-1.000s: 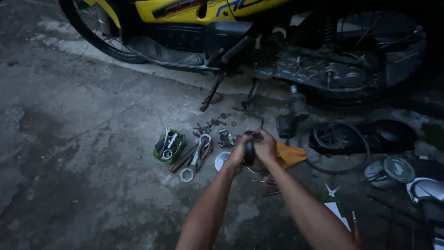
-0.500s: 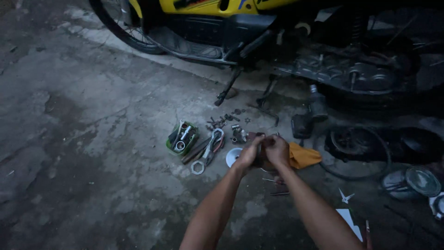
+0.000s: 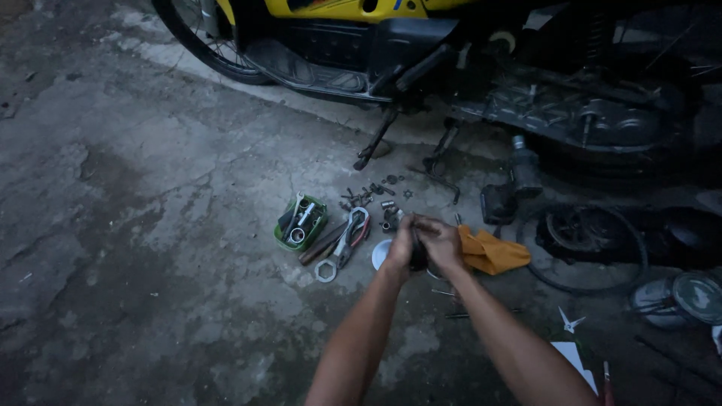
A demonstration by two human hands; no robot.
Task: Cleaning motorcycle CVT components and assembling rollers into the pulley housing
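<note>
My left hand [image 3: 399,246] and my right hand [image 3: 440,242] are pressed together over the concrete floor, both closed around a small dark part [image 3: 417,258] whose shape I cannot make out. Under them lies a white round lid [image 3: 380,254]. Just right of my right hand sits a crumpled orange rag [image 3: 492,253]. To the left of my hands lie a wrench and pliers [image 3: 344,243] and a green tray [image 3: 300,224] with sockets in it.
A yellow motorbike [image 3: 451,45] stands on its stand across the top, its engine exposed. Loose bolts and nuts [image 3: 376,194] are scattered beneath it. A dark round clutch part with a belt [image 3: 583,237] and round metal covers [image 3: 681,297] lie at the right.
The view has shifted slightly, so the tools and my hands sit a little further right and lower. My hands stay clasped on the dark part.
</note>
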